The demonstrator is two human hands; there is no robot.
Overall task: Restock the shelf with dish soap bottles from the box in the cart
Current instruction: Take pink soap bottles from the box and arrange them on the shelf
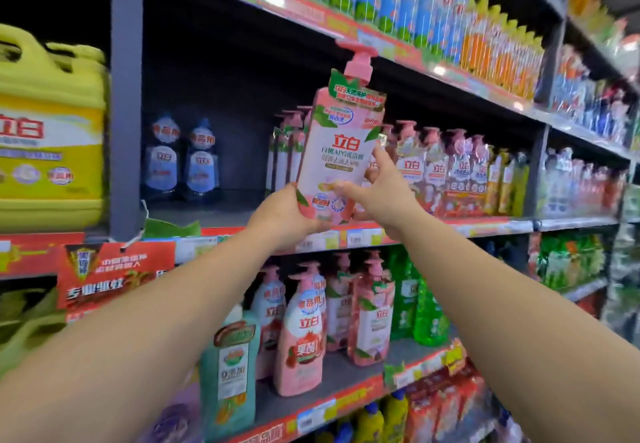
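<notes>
A pink dish soap bottle (341, 145) with a pump top is held upright, slightly tilted, in front of the middle shelf (485, 226). My left hand (284, 216) grips its base from below. My right hand (377, 190) holds its right side, thumb across the lower label and fingers behind. Just behind it stands a row of like pink pump bottles (287, 152). The box and the cart are out of view.
Two clear blue-labelled bottles (181, 158) stand at the shelf's left with bare dark space around them. Yellow jugs (48, 138) fill the left bay. More pink bottles (436, 169) stand to the right, and others (304, 332) on the shelf below.
</notes>
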